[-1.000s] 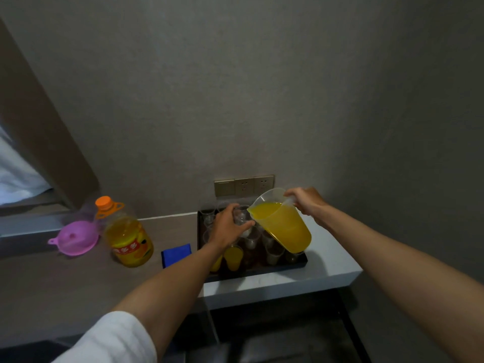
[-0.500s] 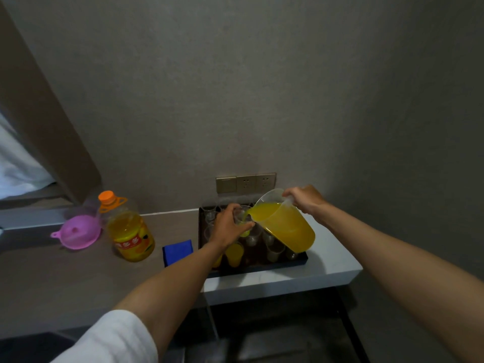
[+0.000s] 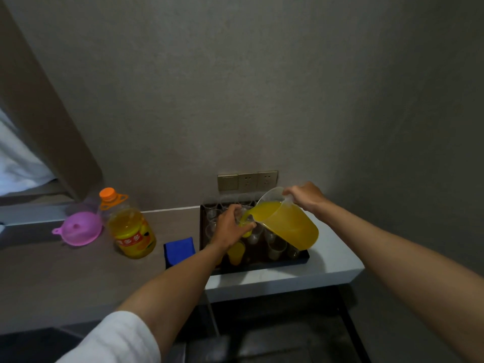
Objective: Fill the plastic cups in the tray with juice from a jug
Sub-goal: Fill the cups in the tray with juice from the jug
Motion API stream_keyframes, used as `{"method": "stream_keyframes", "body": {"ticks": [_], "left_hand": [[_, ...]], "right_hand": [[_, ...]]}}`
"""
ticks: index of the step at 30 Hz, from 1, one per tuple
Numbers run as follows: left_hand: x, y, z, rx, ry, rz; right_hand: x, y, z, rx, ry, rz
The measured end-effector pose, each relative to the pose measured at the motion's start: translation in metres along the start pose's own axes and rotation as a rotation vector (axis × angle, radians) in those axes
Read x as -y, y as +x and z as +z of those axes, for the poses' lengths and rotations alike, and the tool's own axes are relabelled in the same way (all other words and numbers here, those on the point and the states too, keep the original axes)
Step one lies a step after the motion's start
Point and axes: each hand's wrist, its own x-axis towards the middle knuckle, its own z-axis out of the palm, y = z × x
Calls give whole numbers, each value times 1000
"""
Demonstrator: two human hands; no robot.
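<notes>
My left hand point(image 3: 230, 229) grips a cup point(image 3: 246, 226); my right hand point(image 3: 305, 196) clasps the jug point(image 3: 285, 224), tipped beside it. Pour slowly, spout over the rim.

The dark rectangular tray point(image 3: 303, 258) is sitting on the counter's right end, below the wall sockets point(image 3: 247, 180). Left of the tray, the folded blue cloth point(image 3: 179, 250) is lying just beside it, the orange-capped juice bottle point(image 3: 132, 230) is standing farther left, and the pink plastic funnel point(image 3: 80, 227) is lying farthest (near the wall). Clear plastic cups point(image 3: 275, 250) are standing in the tray.
</notes>
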Motion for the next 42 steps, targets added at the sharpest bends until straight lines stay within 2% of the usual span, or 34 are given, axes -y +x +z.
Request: {"method": "stream_keyframes", "body": {"ticks": [42], "left_hand": [[1, -10, 4, 9, 22, 10]], "right_hand": [[-1, -4, 3, 17, -92, 2]]}}
